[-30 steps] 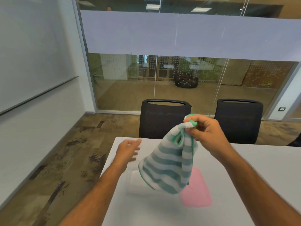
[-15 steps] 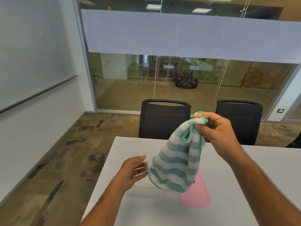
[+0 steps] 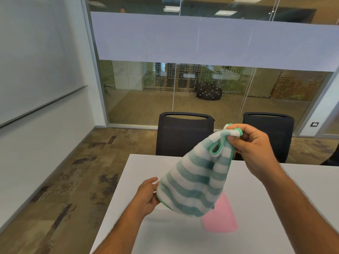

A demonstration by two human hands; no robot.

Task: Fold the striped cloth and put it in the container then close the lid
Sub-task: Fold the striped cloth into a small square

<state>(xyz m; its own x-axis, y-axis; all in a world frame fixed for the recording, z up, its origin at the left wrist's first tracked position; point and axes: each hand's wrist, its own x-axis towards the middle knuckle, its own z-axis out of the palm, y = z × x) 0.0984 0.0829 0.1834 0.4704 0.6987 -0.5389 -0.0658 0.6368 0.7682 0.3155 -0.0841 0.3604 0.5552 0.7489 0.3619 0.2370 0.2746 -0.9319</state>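
Note:
The green-and-white striped cloth (image 3: 194, 182) hangs in the air above the white table (image 3: 275, 198). My right hand (image 3: 256, 149) pinches its bunched top corner and holds it up. My left hand (image 3: 146, 195) grips the cloth's lower left edge between thumb and fingers. A pink lid (image 3: 220, 219) lies flat on the table, partly covered by the hanging cloth. A faint clear container (image 3: 157, 215) shows below the cloth, mostly hidden behind my left hand and the cloth.
Two black office chairs (image 3: 183, 134) (image 3: 271, 132) stand at the table's far edge. A glass wall runs behind them, and a whiteboard wall lies to the left. The table's left edge drops to patterned floor (image 3: 73, 180).
My left hand came down and in from open air and took hold of the cloth's lower edge. My right hand carried the cloth's top up and to the right.

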